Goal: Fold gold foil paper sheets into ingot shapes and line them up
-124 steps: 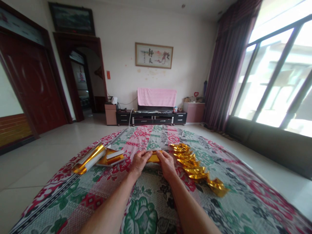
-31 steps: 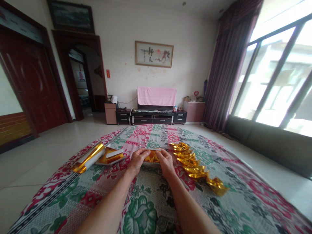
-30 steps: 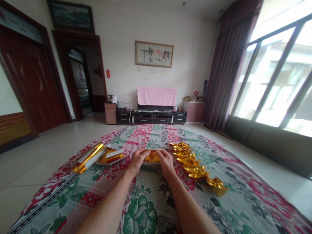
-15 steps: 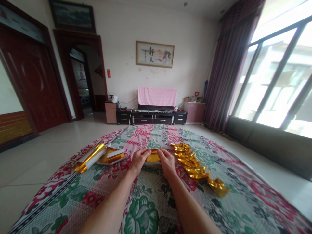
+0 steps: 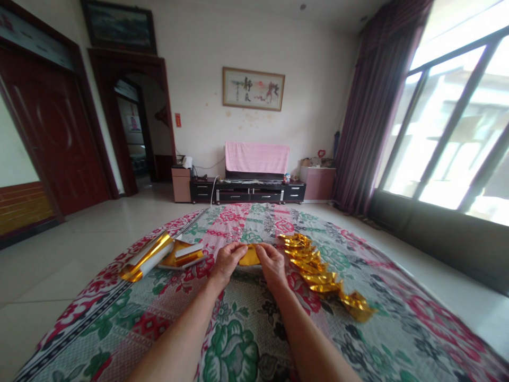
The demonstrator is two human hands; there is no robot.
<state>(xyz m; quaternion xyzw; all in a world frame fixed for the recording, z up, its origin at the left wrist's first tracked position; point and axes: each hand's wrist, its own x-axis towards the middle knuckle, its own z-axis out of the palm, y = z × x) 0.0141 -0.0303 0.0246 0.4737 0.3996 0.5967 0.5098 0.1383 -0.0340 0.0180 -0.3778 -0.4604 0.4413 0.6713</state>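
A small folded piece of gold foil paper (image 5: 249, 258) is stretched between my two hands above the patterned cloth. My left hand (image 5: 228, 261) pinches its left end between thumb and fingers, and my right hand (image 5: 273, 261) pinches the right end the same way. To the right lies a slanting row of folded gold foil ingots (image 5: 312, 265), several of them, close against one another. On the left, a loosely rolled gold-and-white foil sheet (image 5: 148, 258) rests beside a stack of gold foil paper (image 5: 186, 255). The fingertips partly hide the paper's ends.
A floral cloth (image 5: 230, 350) covers the wide surface before me, with a curved far edge. Beyond it stand a low black TV cabinet (image 5: 254, 196) and a screen under a pink cloth (image 5: 257, 157). A purple curtain (image 5: 368, 106) and window are at the right.
The gold paper between my fingers has tilted and bent slightly, and my thumbs have shifted a little along it. Both hands keep their place; the ingots and foil sheets lie as before.
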